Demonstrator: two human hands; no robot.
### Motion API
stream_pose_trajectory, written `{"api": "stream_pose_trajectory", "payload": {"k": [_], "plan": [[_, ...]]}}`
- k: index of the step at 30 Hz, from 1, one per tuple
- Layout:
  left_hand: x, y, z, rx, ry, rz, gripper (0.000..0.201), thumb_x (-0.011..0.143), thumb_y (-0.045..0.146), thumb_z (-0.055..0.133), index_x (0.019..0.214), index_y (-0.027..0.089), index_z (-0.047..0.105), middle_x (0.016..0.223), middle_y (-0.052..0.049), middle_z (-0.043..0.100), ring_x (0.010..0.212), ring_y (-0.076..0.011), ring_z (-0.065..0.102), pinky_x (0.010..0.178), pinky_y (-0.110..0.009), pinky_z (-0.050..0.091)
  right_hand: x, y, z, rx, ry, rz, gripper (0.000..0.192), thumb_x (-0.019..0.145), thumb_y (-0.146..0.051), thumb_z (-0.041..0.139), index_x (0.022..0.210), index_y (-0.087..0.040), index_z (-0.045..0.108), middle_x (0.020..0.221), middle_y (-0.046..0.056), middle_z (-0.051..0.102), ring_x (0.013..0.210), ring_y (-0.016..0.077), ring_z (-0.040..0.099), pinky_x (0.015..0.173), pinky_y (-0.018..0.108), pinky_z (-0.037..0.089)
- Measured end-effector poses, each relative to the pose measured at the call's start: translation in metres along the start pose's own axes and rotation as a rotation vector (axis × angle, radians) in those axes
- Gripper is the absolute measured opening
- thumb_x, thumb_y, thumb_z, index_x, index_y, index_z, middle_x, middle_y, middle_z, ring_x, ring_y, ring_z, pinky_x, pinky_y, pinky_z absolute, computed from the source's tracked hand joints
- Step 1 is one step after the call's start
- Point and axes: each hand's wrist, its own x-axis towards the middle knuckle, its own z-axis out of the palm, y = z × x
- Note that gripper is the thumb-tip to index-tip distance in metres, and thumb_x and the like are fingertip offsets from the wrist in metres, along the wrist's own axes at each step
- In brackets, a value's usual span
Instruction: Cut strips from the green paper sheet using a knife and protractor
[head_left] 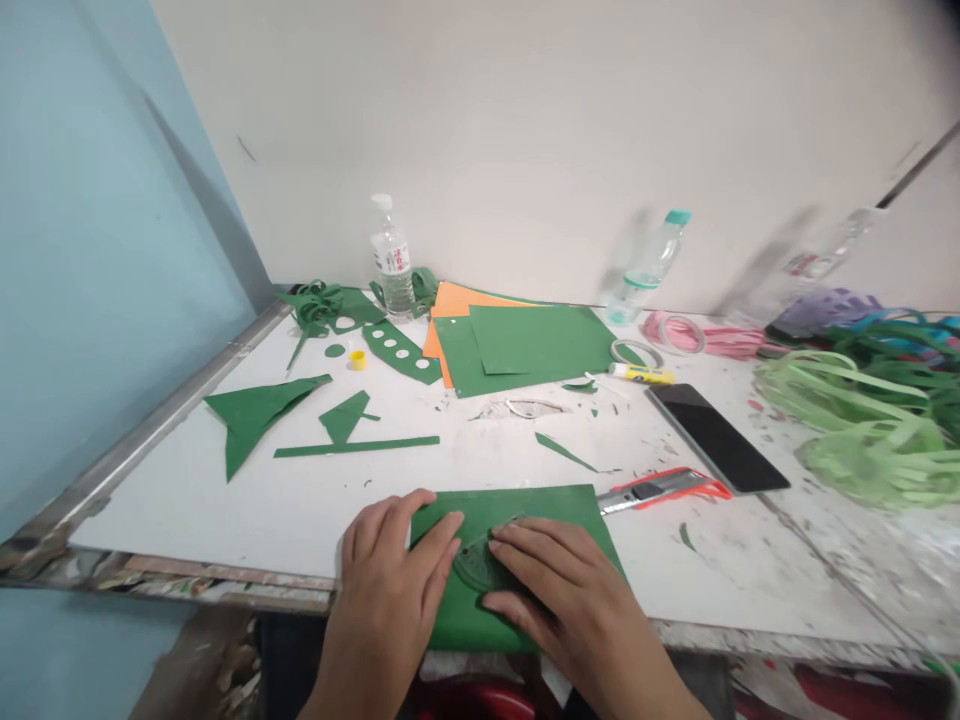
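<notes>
Both hands lay flat, fingers spread and gripping nothing, on a green sheet (525, 505) at the near edge of the white surface (225, 500). The left hand (390, 580) pressed the sheet's left part, its fingertips over the sheet's left edge. The right hand (562, 590) lay just beside it, fingers on a round, clear disc-like thing (480, 565) resting on the sheet; what it was could not be told. The two hands were near but apart. An orange-handled cutter (660, 488) lay just right of the sheet, with a dark phone (716, 437) beyond it. Further back sat a stack of green and orange sheets (517, 345), a glue stick (641, 373) and a tape roll (636, 352). Green offcuts (255, 415) lay at the left, among them a strip with punched holes (401, 352). Two plastic bottles (391, 262) stood near the wall. Light green paper strips (862, 420) were heaped at the right.
</notes>
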Motion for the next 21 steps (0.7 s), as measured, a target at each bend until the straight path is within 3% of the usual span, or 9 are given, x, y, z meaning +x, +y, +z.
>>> {"api": "stream_pose_trajectory", "payload": {"k": [6, 21], "plan": [[0.0021, 0.0039, -0.0002, 0.055, 0.017, -0.035, 0.029, 0.100, 0.019, 0.052, 0.116, 0.031, 0.073, 0.130, -0.011, 0.062, 0.112, -0.0356, 0.051, 0.092, -0.058, 0.044, -0.0029, 0.0007, 0.0001, 0.014, -0.039, 0.024, 0.026, 0.098, -0.032, 0.063, 0.117, -0.016, 0.068, 0.113, 0.010, 0.077, 0.103, 0.0290, 0.070, 0.085, 0.048, 0.062], [0.0015, 0.0017, -0.0011, 0.120, -0.058, -0.025, 0.036, 0.098, 0.013, 0.050, 0.122, 0.031, 0.071, 0.138, -0.011, 0.056, 0.118, -0.0351, 0.049, 0.093, -0.058, 0.049, -0.0021, -0.0005, -0.0009, -0.037, -0.072, 0.035, 0.026, 0.098, -0.026, 0.061, 0.120, -0.015, 0.067, 0.117, 0.013, 0.075, 0.108, 0.0317, 0.069, 0.088, 0.053, 0.061]]}}
